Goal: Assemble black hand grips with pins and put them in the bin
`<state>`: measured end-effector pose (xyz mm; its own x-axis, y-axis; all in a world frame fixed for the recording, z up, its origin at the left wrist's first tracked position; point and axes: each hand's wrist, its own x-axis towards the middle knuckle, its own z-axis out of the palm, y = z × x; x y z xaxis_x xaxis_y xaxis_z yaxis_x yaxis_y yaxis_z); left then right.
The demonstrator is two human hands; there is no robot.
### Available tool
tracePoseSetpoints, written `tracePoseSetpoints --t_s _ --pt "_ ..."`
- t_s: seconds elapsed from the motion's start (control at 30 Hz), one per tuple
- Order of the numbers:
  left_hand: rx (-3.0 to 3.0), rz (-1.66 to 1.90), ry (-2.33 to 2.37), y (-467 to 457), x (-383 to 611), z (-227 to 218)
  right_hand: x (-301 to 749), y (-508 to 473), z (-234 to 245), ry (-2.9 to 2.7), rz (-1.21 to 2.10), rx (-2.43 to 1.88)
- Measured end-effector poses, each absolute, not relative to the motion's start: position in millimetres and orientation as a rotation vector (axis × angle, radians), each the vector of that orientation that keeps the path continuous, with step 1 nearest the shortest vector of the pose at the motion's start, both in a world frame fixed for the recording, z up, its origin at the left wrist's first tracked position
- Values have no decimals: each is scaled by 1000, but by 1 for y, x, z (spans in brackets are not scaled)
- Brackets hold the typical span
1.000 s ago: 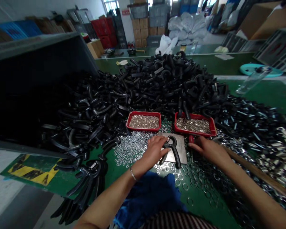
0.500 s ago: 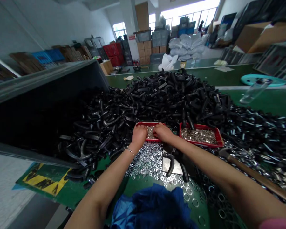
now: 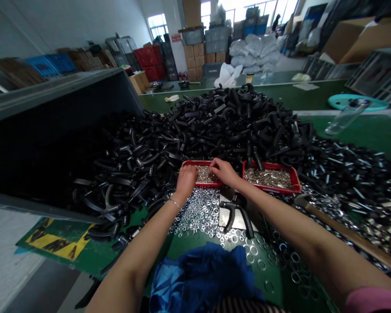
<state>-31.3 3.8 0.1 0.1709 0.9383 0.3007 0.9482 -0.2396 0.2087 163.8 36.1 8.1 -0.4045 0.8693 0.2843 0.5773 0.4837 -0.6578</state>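
Both hands are at a red tray (image 3: 202, 162) of small shiny metal parts (image 3: 204, 174). My left hand (image 3: 187, 178) is at the tray's left end, its fingers curled down at the parts. Over the right end, my right hand (image 3: 223, 171) has its fingertips pinched together among the parts; whatever lies between them is too small to make out. Below the tray, loose metal rings (image 3: 198, 213) cover the green table. A black curved handle piece (image 3: 230, 217) rests on a metal plate (image 3: 237, 222) in front of my right forearm.
A second red tray (image 3: 296, 180) of metal pins stands to the right. Behind rises a big heap of black curved parts (image 3: 215, 126), spilling from a grey crate (image 3: 130, 87) at left. A wooden-handled hammer (image 3: 342, 228) lies at right, near a clear bottle (image 3: 347, 117).
The view has tilted and shifted slightly, so the scene sits a little higher and further left. Both hands stay at the same tray, the right fingers slightly raised.
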Motion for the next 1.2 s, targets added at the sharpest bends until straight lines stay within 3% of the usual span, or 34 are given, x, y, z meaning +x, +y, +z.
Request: tracePoseSetpoints --t_s 0.17,0.27,0.5,0.87,1.2 --pt "-2331 -1349 -2125 -38 -39 4 232 -21 15 -1944 876 -1257" --pt "-2444 -1447 -2143 -74 -28 -1 264 -70 3 -1980 903 -1297" --pt "-2773 -1243 -1932 -110 25 -9 266 -103 -23 -2294 478 -1146" --pt "-2854 -953 -1801 -113 41 -6 260 -106 -22 -2633 -8 -1144" --pt "-2810 -636 -1526 -105 74 -22 298 -117 -22 -2261 447 -1191"
